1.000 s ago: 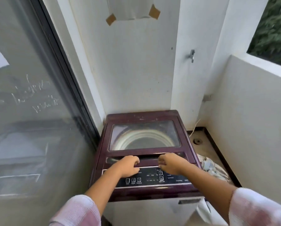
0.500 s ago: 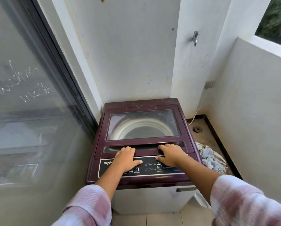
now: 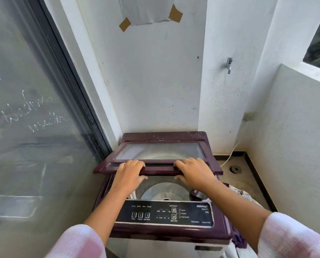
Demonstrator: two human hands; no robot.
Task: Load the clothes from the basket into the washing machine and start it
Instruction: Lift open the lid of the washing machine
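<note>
A maroon top-loading washing machine [image 3: 170, 233] stands in the corner. Its glass-windowed lid [image 3: 161, 151] is lifted partway, front edge raised. My left hand [image 3: 128, 175] grips the lid's front edge on the left, and my right hand [image 3: 194, 174] grips it on the right. Under the lid the pale drum [image 3: 163, 192] shows. A black control panel [image 3: 164, 214] with numbered buttons runs along the front. To the right of the machine, behind my right forearm, a bit of patterned clothes [image 3: 243, 194] shows; the basket itself is mostly hidden.
A large glass sliding door [image 3: 31, 127] fills the left side. White walls close in behind and to the right, with a tap [image 3: 229, 65] and a socket [image 3: 249, 116]. A white cable [image 3: 230, 155] and floor drain [image 3: 236, 169] lie on the floor at right.
The lid was shut with both hands resting at its front edge; now both hands have lifted its front edge, exposing the drum.
</note>
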